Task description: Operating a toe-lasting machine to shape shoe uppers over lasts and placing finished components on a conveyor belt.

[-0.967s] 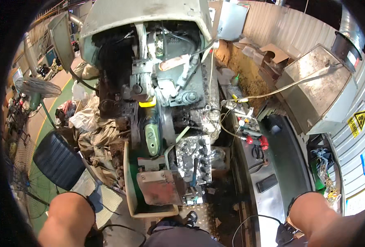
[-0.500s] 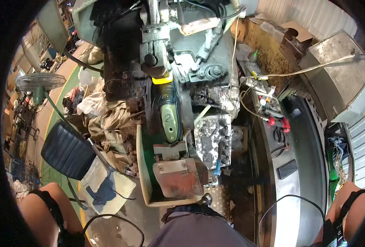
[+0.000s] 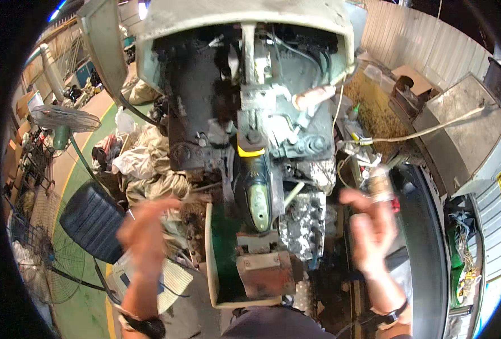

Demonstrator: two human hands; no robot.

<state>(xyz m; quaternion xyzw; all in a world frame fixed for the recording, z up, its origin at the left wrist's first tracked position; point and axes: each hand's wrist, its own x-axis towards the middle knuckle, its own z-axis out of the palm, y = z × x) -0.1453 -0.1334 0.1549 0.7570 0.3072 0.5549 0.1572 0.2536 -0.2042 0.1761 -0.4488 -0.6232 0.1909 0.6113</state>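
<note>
Two hands evenly flank the shoe (image 3: 258,202), aligned twelve-to-six: left hand (image 3: 147,230) loosely open at nine o'clock, right hand (image 3: 371,237), at three, unclear in grip.

**Dressed in black and grey**

The left hand (image 3: 142,233) and right hand (image 3: 372,234) are bare, as are the forearms (image 3: 143,285). At seven o'clock a broad black strap (image 3: 149,326) crosses the left wrist, with a paler strip beside it. At five o'clock a black band (image 3: 395,317) crosses the right wrist. At six o'clock shows a dark grey garment (image 3: 273,326).
</note>
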